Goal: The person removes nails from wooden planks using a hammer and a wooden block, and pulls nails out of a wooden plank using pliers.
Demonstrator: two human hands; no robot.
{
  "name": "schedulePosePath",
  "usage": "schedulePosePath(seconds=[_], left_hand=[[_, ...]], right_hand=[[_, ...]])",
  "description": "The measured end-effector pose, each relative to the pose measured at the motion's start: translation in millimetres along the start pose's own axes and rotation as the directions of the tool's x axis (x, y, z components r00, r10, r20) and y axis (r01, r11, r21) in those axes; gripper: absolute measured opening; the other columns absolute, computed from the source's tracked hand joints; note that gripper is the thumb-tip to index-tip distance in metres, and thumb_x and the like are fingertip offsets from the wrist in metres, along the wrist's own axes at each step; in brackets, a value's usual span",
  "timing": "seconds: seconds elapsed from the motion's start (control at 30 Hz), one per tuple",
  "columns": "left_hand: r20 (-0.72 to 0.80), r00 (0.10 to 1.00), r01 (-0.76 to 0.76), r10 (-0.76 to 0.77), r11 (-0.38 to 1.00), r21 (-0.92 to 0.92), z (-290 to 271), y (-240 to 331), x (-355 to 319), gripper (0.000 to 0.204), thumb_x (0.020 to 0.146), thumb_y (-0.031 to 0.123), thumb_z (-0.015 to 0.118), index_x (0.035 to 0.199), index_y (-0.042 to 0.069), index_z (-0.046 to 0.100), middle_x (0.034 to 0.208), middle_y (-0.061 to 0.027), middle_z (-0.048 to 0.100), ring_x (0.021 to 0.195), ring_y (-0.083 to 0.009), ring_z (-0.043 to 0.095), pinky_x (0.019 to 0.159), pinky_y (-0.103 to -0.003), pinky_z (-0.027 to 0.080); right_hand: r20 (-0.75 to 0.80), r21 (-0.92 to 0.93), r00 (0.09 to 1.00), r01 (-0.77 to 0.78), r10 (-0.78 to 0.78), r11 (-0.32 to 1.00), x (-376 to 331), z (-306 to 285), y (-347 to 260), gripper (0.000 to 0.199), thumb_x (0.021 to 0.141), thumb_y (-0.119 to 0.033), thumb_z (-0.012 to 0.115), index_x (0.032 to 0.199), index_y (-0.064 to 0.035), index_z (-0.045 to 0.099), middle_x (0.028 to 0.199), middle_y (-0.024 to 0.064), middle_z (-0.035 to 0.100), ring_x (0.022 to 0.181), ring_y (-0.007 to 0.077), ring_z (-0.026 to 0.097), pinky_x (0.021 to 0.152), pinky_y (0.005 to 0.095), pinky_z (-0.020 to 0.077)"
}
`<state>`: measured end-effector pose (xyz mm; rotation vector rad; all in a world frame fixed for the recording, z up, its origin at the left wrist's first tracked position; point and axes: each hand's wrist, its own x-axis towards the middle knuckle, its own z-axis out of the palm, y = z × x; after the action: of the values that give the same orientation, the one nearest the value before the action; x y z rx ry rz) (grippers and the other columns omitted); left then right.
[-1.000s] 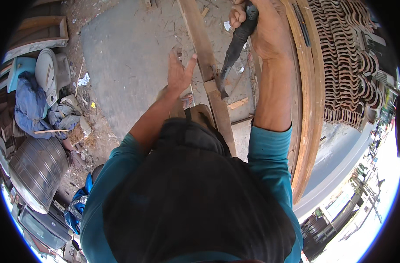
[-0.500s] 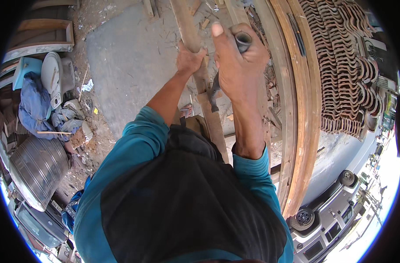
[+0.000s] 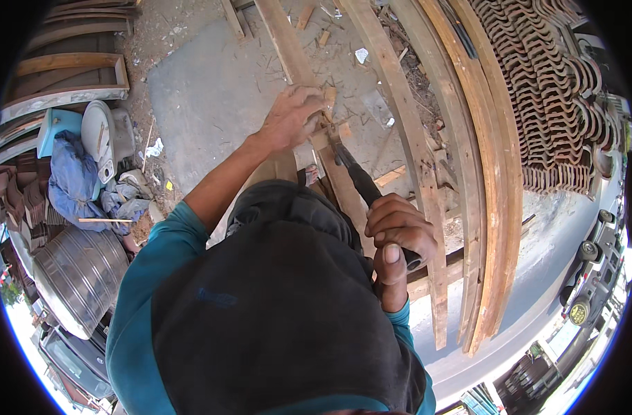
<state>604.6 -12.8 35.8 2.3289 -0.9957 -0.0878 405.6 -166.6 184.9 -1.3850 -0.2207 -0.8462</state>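
My right hand (image 3: pixel 401 232) is closed around the black grip of a claw hammer (image 3: pixel 361 181). The hammer slants up and left, its head down at the plank, close by my left fingers. Whether the claw is hooked on a nail is too small to tell. A long wooden plank (image 3: pixel 287 45) runs from the far side towards my body. On its middle lies my left hand (image 3: pixel 291 117), slightly blurred, with its fingers bent over the wood. My left palm and the plank beneath it are hidden.
Several long boards (image 3: pixel 468 138) lie to the right, beside stacked curved roof tiles (image 3: pixel 547 97). Wood scraps and bits litter the ground ahead. At left are wooden frames (image 3: pixel 67 66), a toilet (image 3: pixel 108 138), a blue bundle (image 3: pixel 74 176) and a ribbed metal tank (image 3: pixel 84 270).
My right hand has come down and nearer my body, swinging the hammer so its head points away at the plank. My left hand has shifted slightly nearer along the plank. The view has turned a little.
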Motion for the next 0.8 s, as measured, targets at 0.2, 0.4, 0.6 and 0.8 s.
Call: schedulePosePath(seconds=[0.2,0.4,0.6,0.8], left_hand=[[0.329,0.868,-0.406,0.371,0.913,0.041,14.0,-15.7,15.6,0.034,0.083,0.013,0.073,0.117,0.015,0.069,0.129,-0.0045,0.058,0.134,-0.0291,0.045,0.11,-0.044,0.035],[0.106,0.885,-0.464,0.454,0.879,0.112,-10.9,12.8,62.7,0.039,0.087,0.016,0.071,0.125,0.014,0.063,0.122,-0.0081,0.063,0.126,-0.0307,0.052,0.111,-0.045,0.035],[0.271,0.92,0.363,-0.281,0.872,-0.328,-33.1,22.1,14.4,0.056,0.084,0.03,0.078,0.129,0.005,0.055,0.13,-0.0192,0.056,0.121,-0.0339,0.056,0.102,-0.044,0.045],[0.125,0.983,0.147,-0.136,0.986,-0.085,27.4,24.2,-61.0,0.055,0.082,0.034,0.079,0.122,0.005,0.054,0.117,-0.0182,0.054,0.103,-0.0393,0.063,0.09,-0.05,0.053]], right_hand=[[-0.05,-0.045,0.991,-0.124,0.122,0.991,-7.6,-16.4,-13.0,0.041,0.095,-0.035,0.066,0.074,-0.0026,0.052,0.053,0.0089,0.053,0.046,0.0226,0.054,0.055,0.0406,0.047],[-0.167,0.096,0.975,-0.131,0.146,0.987,-9.6,-27.8,-5.8,0.032,0.094,-0.027,0.065,0.078,-0.0015,0.054,0.056,0.0088,0.052,0.049,0.022,0.053,0.054,0.0401,0.042],[-0.168,0.053,0.972,-0.159,0.166,0.986,2.7,-16.8,-3.3,0.034,0.096,-0.03,0.065,0.079,-0.0018,0.054,0.058,0.0081,0.053,0.048,0.0212,0.052,0.054,0.0393,0.0414],[-0.097,0.046,0.978,-0.181,0.185,0.982,36.7,11.7,12.1,0.031,0.098,-0.024,0.063,0.079,-0.0027,0.052,0.058,0.0077,0.052,0.046,0.0193,0.05,0.049,0.036,0.0403]])
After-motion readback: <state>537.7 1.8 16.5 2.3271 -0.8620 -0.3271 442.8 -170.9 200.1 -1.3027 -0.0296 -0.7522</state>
